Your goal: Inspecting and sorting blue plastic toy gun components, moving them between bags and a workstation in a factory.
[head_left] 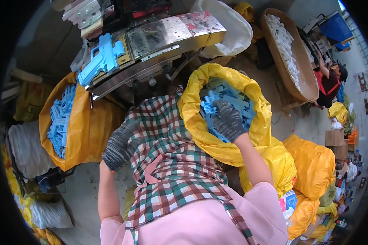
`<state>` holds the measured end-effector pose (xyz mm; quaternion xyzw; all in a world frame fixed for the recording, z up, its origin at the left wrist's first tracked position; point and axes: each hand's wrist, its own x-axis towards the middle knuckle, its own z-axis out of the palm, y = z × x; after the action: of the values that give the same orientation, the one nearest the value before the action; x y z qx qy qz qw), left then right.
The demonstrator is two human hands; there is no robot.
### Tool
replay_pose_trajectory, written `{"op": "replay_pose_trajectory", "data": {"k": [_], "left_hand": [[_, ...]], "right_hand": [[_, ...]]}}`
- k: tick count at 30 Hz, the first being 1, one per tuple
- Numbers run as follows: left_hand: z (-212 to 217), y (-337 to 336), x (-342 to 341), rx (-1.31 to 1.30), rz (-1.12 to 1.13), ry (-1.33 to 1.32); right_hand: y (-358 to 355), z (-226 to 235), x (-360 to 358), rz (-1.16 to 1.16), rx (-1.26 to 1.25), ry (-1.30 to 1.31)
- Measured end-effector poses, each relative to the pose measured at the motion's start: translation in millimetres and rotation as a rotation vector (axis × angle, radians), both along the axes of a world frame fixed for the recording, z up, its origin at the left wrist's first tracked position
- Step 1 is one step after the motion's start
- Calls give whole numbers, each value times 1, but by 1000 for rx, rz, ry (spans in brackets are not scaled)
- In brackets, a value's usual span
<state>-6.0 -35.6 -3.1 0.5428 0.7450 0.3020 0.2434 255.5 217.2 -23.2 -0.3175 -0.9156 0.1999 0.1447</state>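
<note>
My right hand (229, 120), in a dark grey knitted glove, reaches into an open yellow woven sack (198, 141). Its fingers close on a light blue plastic piece (209, 103), above many similar blue parts (235, 100) in the sack. My left hand (120, 145), gloved alike, hovers by the checked apron (163, 126) over my lap; motion smears its fingers, and nothing shows in it. Beyond it, a blue toy pistol (100, 60) lies at the left end of a metal machine bed (159, 38).
On the left stands an orange sack (79, 126) full of blue toy pistol parts (61, 122). A long tan basket (296, 69) with white pieces is at the far right, near another person (329, 83). Filled orange sacks (310, 165) are stacked at my right.
</note>
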Motion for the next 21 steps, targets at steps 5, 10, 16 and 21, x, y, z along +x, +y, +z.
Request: {"op": "replay_pose_trajectory", "data": {"k": [5,10,16,21], "left_hand": [[1,35,37,321,-121,-341],[4,30,27,115,196,-842],[7,12,12,141,256,-851],[50,39,-31,746,515,583]], "right_hand": [[-47,63,-27,367,-429,461],[-50,83,-58,275,-723,474],[-49,89,-72,655,-156,157],[-27,96,-55,357,-92,383]]}}
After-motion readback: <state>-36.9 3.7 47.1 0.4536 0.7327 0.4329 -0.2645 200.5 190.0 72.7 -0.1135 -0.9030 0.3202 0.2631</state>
